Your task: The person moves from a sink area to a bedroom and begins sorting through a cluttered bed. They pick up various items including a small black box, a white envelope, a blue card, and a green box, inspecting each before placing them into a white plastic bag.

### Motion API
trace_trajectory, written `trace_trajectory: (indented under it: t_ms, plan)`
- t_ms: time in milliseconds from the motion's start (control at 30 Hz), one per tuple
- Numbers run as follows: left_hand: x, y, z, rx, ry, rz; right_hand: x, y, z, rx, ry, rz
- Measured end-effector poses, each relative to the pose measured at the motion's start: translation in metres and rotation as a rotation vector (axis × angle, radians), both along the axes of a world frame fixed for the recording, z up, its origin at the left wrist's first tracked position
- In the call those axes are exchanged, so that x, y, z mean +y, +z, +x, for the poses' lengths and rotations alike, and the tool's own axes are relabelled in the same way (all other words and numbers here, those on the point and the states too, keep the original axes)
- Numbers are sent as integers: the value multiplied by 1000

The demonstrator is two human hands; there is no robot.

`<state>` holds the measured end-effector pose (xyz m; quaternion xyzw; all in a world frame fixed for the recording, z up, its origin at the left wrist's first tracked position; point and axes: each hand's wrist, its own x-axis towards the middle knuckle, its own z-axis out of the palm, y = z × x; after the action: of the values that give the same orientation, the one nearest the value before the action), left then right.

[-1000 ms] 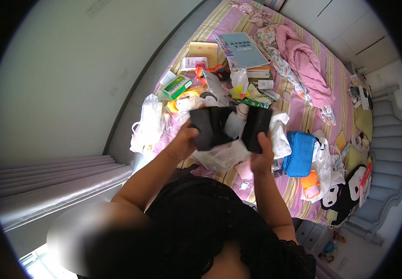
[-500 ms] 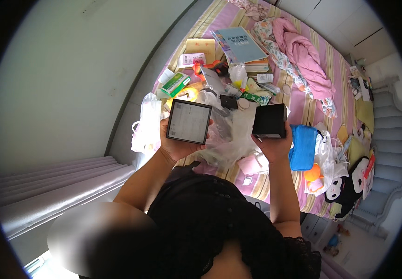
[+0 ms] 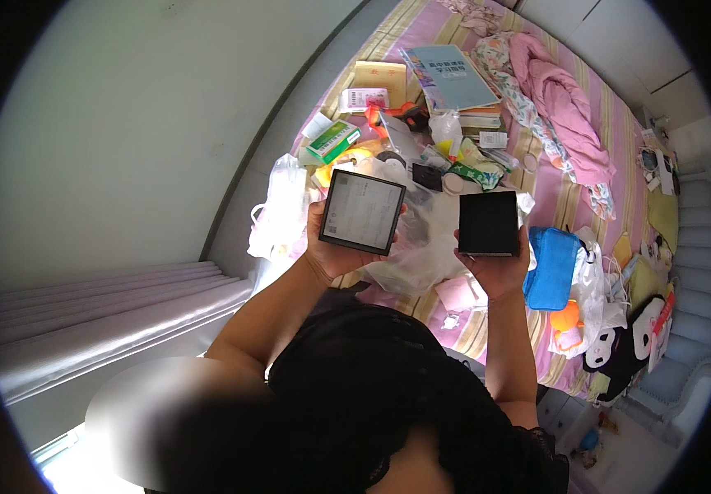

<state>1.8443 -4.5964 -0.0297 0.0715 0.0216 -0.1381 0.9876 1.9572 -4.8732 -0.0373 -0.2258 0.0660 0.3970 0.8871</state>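
My left hand (image 3: 336, 257) is closed round a flat square box part (image 3: 362, 210), dark at its edges, with a pale printed face towards me. In my right hand (image 3: 497, 272) is a plain black box (image 3: 488, 224), gripped at its lower edge and sides. Both are held up over the bed, apart from each other. Behind them on the bed lie a clear plastic bag (image 3: 417, 262) and a small black piece (image 3: 427, 176). Whether the two held parts belong together I cannot tell.
The striped bed (image 3: 590, 107) carries books (image 3: 453, 78), a green-white carton (image 3: 334, 142), a white plastic bag (image 3: 277, 206), a blue pouch (image 3: 551, 267), a pink blanket (image 3: 553, 107) and a black plush (image 3: 631, 350). A wall (image 3: 141, 123) stands at the left.
The black box in my right hand has tilted, so its flat black face shows squarely. Both hands sit slightly further right in the picture; the whole view has shifted a little.
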Motion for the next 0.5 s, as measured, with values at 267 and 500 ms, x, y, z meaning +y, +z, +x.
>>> trace_trajectory:
  t_ms: [267,500]
  plan:
    - [5,14,7,-44,34,-36,17,8,-2,-40,74,34]
    - [14,19,16,-45,179,211,21,6,-4,7,79,-11]
